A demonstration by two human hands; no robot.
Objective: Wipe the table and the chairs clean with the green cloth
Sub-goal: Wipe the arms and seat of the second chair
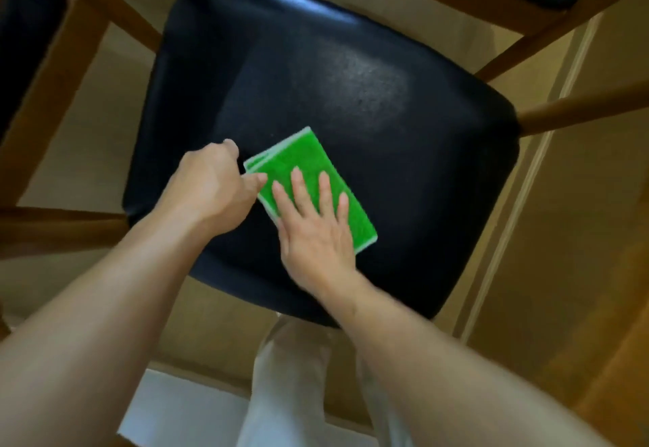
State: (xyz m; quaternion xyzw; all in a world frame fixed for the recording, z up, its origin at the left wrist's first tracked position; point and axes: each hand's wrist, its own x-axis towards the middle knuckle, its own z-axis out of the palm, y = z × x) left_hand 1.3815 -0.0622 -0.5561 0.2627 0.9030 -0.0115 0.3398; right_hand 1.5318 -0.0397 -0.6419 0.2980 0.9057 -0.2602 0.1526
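R hand (316, 232) flat, fingers straight, pressing folded green microfibre cloth (309, 165) on black padded chair seat (351, 95); L hand (214, 183) pinches cloth's left edge.

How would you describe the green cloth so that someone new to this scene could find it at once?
Start at the large black chair seat in the middle of the view. The green cloth lies folded flat on its near part, under the right hand, with the left hand at its left edge. It is the only bright green thing among black and brown.
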